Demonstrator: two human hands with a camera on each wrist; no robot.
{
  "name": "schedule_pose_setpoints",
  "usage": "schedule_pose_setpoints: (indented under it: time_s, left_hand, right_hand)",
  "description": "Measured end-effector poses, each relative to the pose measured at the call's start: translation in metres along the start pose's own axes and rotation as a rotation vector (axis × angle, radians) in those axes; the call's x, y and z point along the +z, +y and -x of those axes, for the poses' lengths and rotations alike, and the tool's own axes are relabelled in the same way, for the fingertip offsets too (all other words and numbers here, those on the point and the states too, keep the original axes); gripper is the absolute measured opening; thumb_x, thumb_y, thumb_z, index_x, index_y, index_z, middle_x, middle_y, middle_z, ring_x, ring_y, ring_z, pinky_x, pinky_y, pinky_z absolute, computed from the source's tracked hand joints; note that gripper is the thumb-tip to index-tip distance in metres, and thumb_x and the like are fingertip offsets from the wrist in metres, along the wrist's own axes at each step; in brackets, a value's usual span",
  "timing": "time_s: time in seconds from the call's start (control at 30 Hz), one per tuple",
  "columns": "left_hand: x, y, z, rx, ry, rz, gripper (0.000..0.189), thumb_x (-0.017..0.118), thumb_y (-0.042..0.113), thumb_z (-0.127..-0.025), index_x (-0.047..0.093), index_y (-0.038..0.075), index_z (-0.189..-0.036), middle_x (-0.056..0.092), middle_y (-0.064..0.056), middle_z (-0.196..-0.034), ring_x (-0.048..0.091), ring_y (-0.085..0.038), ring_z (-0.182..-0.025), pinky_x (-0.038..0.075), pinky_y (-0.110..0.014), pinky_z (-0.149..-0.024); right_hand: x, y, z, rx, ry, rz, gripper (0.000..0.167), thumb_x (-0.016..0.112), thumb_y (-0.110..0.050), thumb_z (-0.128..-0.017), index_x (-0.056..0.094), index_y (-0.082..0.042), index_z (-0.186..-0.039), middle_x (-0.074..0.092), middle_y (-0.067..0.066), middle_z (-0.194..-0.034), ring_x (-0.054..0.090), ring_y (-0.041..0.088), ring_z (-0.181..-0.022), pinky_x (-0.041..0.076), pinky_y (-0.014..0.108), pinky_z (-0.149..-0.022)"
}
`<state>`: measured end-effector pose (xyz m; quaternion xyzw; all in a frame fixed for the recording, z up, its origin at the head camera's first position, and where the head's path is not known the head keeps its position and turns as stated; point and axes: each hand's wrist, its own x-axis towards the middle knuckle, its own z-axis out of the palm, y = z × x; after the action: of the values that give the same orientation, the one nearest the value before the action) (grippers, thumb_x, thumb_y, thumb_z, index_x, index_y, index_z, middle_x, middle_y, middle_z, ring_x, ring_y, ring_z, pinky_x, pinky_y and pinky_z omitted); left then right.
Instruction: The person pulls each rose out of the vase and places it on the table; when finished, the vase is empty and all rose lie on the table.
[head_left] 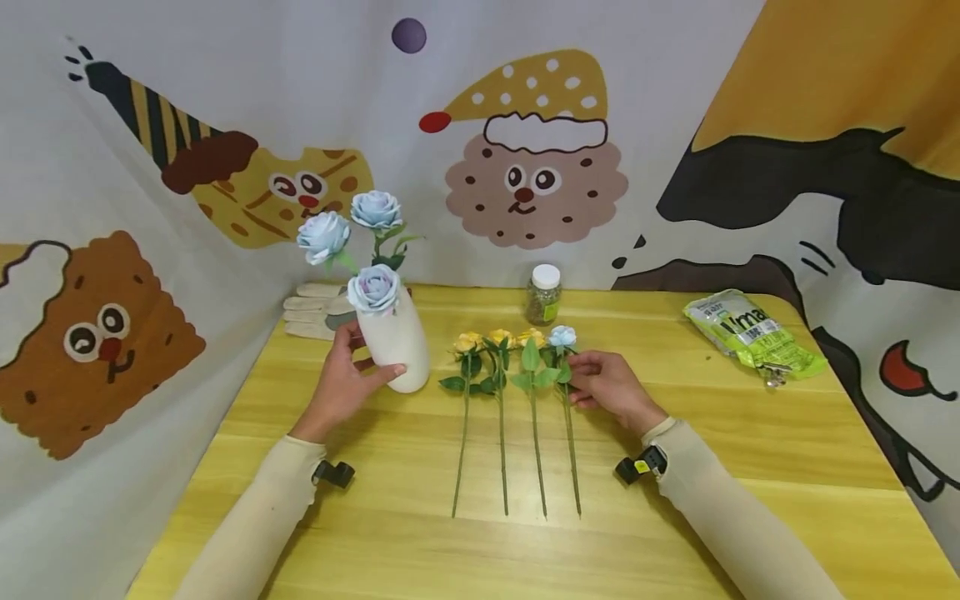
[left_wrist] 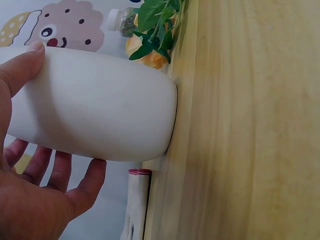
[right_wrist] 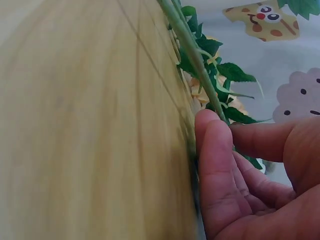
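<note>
My left hand [head_left: 339, 390] grips a white vase [head_left: 399, 348], thumb on its near side and fingers round the far side. The vase leans slightly, its base [left_wrist: 169, 120] right at the tabletop in the left wrist view. Three light blue artificial roses [head_left: 375, 289] stand in it. To the right, several yellow roses [head_left: 468, 342] lie in a row, long stems toward me. At the row's right end is one blue rose [head_left: 562, 336]. My right hand [head_left: 609, 385] pinches its green stem [right_wrist: 194, 52] just below the bloom, between thumb and fingertips.
A clear jar [head_left: 543, 302] with a white lid stands behind the roses. White gloves [head_left: 307, 310] lie behind the vase. At the back right is a green-and-white bag [head_left: 750, 332] with a small metal clip [head_left: 775, 374]. A printed cloth [head_left: 465, 258] hangs behind the wooden table [head_left: 390, 533].
</note>
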<state>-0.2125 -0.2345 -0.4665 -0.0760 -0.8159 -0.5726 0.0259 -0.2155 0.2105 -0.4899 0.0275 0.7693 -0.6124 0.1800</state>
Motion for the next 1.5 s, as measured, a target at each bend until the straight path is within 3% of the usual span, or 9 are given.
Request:
schedule_pose_setpoints:
  time_s: [0.27,0.4,0.53,0.77,1.1,1.3,1.5]
  left_hand:
    - [-0.004,0.003,0.004,-0.005,0.003,0.002,0.093,0.091,0.024,-0.086,0.03,0.008,-0.155,0.043,-0.015,-0.15,0.047,-0.032,-0.134,0.048,-0.06,-0.111]
    - [-0.003,0.005,0.004,-0.004,0.003,0.002,0.092,0.091,0.022,-0.085,0.031,0.008,-0.154,0.043,-0.016,-0.15,0.047,-0.035,-0.134,0.049,-0.061,-0.111]
    - [-0.003,0.006,0.003,-0.001,-0.003,0.003,0.092,0.091,0.022,-0.086,0.031,0.007,-0.153,0.043,-0.017,-0.15,0.047,-0.038,-0.135,0.049,-0.061,-0.111]
    - [-0.004,0.009,0.004,-0.001,-0.008,-0.003,0.091,0.091,0.023,-0.086,0.031,0.008,-0.153,0.044,-0.017,-0.148,0.047,-0.037,-0.136,0.049,-0.06,-0.111]
    - [-0.002,0.008,0.004,0.003,-0.012,-0.002,0.089,0.089,0.024,-0.088,0.03,0.006,-0.153,0.044,-0.018,-0.148,0.047,-0.034,-0.135,0.05,-0.059,-0.112]
    - [-0.003,0.006,0.002,0.006,-0.009,0.017,0.09,0.09,0.023,-0.086,0.031,0.008,-0.153,0.044,-0.017,-0.148,0.047,-0.034,-0.134,0.049,-0.06,-0.112]
    - [-0.002,0.004,0.002,0.001,-0.008,0.025,0.091,0.09,0.022,-0.086,0.03,0.008,-0.153,0.043,-0.016,-0.149,0.047,-0.033,-0.135,0.048,-0.06,-0.112]
  right_hand:
    - [-0.006,0.001,0.0,-0.005,-0.008,-0.016,0.043,0.064,-0.012,-0.105,0.056,0.01,-0.141,0.073,0.021,-0.112,0.077,0.018,-0.075,0.065,0.032,-0.067]
    - [-0.012,-0.004,0.002,0.0,0.031,-0.02,0.042,0.067,-0.013,-0.104,0.059,0.009,-0.139,0.073,0.017,-0.109,0.077,0.019,-0.076,0.066,0.034,-0.07]
    - [-0.017,-0.015,0.004,-0.005,0.076,0.005,0.041,0.07,-0.018,-0.103,0.062,0.005,-0.137,0.072,0.018,-0.113,0.076,0.02,-0.078,0.066,0.036,-0.072]
    - [-0.016,-0.044,0.007,-0.087,0.078,0.023,0.043,0.07,-0.021,-0.104,0.062,0.005,-0.137,0.07,0.02,-0.118,0.073,0.024,-0.083,0.065,0.039,-0.071]
    - [0.01,-0.091,0.002,-0.237,0.055,-0.019,0.036,0.073,-0.023,-0.101,0.067,0.001,-0.127,0.072,0.007,-0.106,0.071,0.016,-0.078,0.063,0.031,-0.067]
    - [0.03,-0.12,-0.003,-0.315,0.03,-0.064,0.026,0.075,-0.024,-0.101,0.072,-0.005,-0.119,0.074,0.006,-0.102,0.07,0.019,-0.08,0.061,0.032,-0.066]
    - [0.045,-0.144,-0.009,-0.383,0.012,-0.092,0.027,0.074,-0.029,-0.102,0.073,-0.008,-0.118,0.074,0.006,-0.104,0.072,0.025,-0.09,0.061,0.03,-0.069]
